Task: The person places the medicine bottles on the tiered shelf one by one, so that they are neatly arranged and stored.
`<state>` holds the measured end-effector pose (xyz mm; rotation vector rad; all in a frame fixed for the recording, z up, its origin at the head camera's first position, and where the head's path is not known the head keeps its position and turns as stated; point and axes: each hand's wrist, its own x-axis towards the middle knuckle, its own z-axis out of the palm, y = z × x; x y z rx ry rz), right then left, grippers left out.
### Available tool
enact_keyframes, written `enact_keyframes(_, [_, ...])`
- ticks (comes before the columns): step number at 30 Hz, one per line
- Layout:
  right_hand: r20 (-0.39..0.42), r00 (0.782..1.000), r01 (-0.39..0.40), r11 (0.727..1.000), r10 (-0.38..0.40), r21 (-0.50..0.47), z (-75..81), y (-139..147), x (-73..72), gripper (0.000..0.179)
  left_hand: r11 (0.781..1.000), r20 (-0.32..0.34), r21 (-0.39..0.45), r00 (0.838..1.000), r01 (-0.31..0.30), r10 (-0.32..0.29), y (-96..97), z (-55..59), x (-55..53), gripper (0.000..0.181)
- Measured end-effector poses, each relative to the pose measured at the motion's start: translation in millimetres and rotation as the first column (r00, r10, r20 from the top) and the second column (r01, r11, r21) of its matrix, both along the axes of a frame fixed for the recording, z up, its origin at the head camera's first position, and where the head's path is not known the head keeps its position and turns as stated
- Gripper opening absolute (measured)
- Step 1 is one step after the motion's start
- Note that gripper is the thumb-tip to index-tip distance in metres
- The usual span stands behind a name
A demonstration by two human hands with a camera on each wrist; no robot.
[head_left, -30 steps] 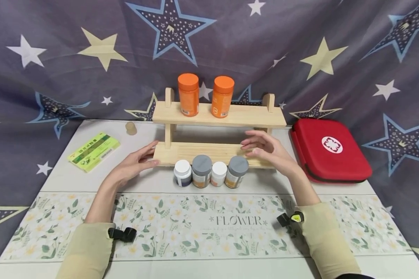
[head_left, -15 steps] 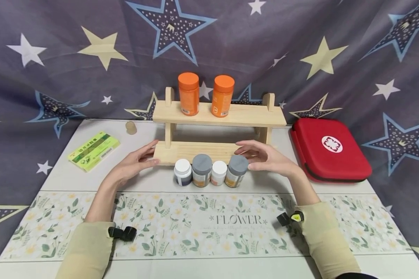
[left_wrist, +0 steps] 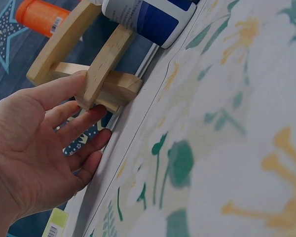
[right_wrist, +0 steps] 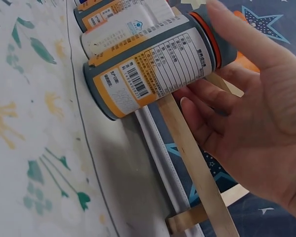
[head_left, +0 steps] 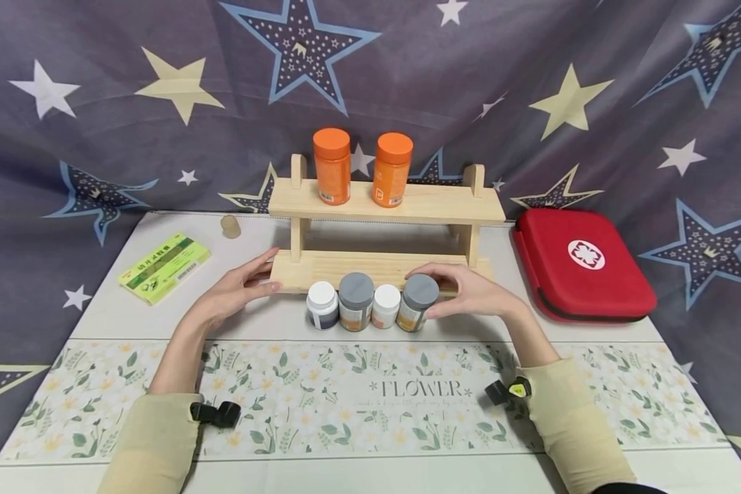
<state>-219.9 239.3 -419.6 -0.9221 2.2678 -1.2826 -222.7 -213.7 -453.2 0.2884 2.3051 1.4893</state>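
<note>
At the left end of the lower plank of a two-tier wooden shelf [head_left: 370, 267], my left hand [head_left: 231, 291] holds the plank's end. Its thumb lies at the front corner, and the other fingers reach behind, as the left wrist view also shows. My right hand [head_left: 472, 291] is around the upper part of the rightmost grey-lidded bottle [head_left: 412, 319], thumb in front and fingers behind; the right wrist view shows the orange-and-white label [right_wrist: 153, 69]. Left of it in the row stand a small white bottle [head_left: 385, 309], another grey-lidded bottle [head_left: 355, 305] and a white bottle with a dark label [head_left: 323, 309].
Two orange bottles [head_left: 332, 168] stand on the upper plank. A red zipped case [head_left: 583, 267] lies at the right. At the left are a green medicine box [head_left: 165, 267] and a small tan stub [head_left: 230, 226]. A starry curtain [head_left: 420, 82] hangs behind.
My right hand has come down from above the lower plank to the rightmost grey-lidded bottle, its fingers closing around it. The left hand has stayed at the shelf's end.
</note>
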Motion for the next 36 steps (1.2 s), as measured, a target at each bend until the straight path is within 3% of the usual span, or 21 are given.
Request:
enact_keyframes(6, [-0.006,1.000,0.010,1.000,-0.010,-0.017,-1.0,-2.2,0.8,0.053,1.000,0.000,-0.002,1.000,-0.001,0.001,-0.4,-0.1,0.4,0.083])
enact_keyframes(18, [-0.026,0.999,0.029,1.000,-0.029,0.001,3.9,-1.5,2.2,0.055,1.000,0.003,0.007,1.000,-0.001,0.001,0.1,1.5,0.5,0.084])
enact_keyframes(36, [-0.028,0.998,0.054,0.996,-0.056,-0.069,11.1,9.8,3.9,0.053,1.000,0.008,0.017,1.000,0.012,-0.012,-0.4,1.0,1.0,0.083])
